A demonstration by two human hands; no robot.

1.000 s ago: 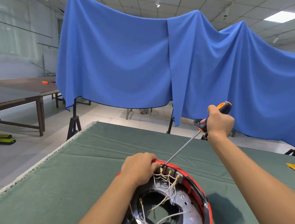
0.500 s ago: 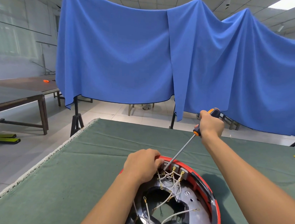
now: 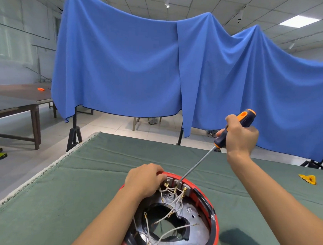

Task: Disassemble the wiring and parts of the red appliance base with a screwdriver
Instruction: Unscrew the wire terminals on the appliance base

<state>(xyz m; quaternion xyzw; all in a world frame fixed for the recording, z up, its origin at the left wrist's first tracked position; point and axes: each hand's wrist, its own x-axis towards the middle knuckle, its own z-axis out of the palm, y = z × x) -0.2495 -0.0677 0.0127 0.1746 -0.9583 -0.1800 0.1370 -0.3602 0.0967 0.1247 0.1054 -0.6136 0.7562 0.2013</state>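
Red round plastic appliance base (image 3: 215, 213) lies open side up on the green cloth-covered tabletop (image 3: 80, 183), at the near edge between the person's forearms. White wires with brass ring ends (image 3: 174, 200) cross its dark, silvery inside. The left hand (image 3: 145, 181) rests on the far left rim, fingers (image 3: 159, 176) curled over it beside the grey terminal blocks (image 3: 174, 182). The right hand (image 3: 239, 137), raised above and to the right, grips the orange-and-black-handled screwdriver (image 3: 230, 131); its long steel shaft slants down, tip at the middle terminal.
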